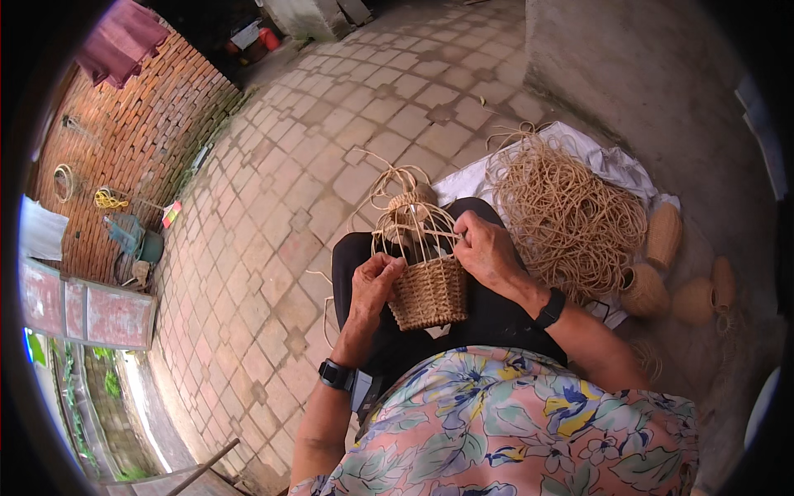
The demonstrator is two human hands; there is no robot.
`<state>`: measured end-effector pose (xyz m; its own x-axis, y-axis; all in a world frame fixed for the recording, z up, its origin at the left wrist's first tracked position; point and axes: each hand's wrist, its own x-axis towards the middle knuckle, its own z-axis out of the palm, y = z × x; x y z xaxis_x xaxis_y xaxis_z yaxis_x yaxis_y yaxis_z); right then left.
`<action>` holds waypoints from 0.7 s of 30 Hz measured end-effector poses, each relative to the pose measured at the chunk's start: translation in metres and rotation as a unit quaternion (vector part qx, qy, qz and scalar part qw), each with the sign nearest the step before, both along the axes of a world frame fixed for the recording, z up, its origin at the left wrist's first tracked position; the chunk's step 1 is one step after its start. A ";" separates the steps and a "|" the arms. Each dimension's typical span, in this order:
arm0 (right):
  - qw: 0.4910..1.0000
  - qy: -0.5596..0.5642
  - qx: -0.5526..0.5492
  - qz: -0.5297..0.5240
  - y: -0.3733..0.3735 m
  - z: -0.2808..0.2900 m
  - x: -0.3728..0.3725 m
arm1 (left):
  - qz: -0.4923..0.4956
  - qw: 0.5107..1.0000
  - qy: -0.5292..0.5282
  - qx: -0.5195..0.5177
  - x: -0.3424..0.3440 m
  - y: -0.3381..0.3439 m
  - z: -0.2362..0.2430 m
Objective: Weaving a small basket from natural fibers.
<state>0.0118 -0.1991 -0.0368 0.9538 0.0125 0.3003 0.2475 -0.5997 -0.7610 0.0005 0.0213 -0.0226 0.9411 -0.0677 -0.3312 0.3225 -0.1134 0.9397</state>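
Note:
A half-woven wicker basket [431, 294] rests between my thighs, its lower wall tightly woven and its upright stakes bending over the top. My left hand [377, 283] pinches the rim on the left side, fingertips pressed together. At the right side of the rim my right hand [488, 252] is closed on a pale strand that runs across the stakes. Just beyond the basket sits a coil of cord [411, 198] with loose loops rising from it. What lies inside the basket is mostly hidden by the stakes.
A big tangled heap of cord [571, 215] lies on a white sheet [616, 169] to the right. Several finished woven vessels [645, 291] stand beyond it. Paving tiles [248, 273] stretch left toward a brick wall [141, 149]; a concrete wall [653, 74] rises at the right.

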 end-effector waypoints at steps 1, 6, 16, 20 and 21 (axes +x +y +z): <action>0.999 0.000 -0.032 0.010 -0.007 -0.010 -0.002 | 0.002 0.971 -0.166 0.174 -0.001 -0.005 0.004; 0.995 -0.075 -0.065 -0.001 -0.009 -0.011 -0.002 | -0.008 0.907 -0.298 0.297 -0.006 -0.044 0.038; 0.709 0.297 0.617 0.170 -0.037 -0.007 0.014 | -0.079 0.964 -0.157 0.197 0.011 -0.040 0.015; 0.797 0.237 0.535 0.151 -0.025 -0.001 0.012 | -0.018 0.998 -0.046 0.033 0.010 -0.018 0.015; 0.817 0.228 0.504 0.162 -0.023 -0.001 0.013 | -0.016 0.999 -0.036 -0.023 0.008 -0.014 0.012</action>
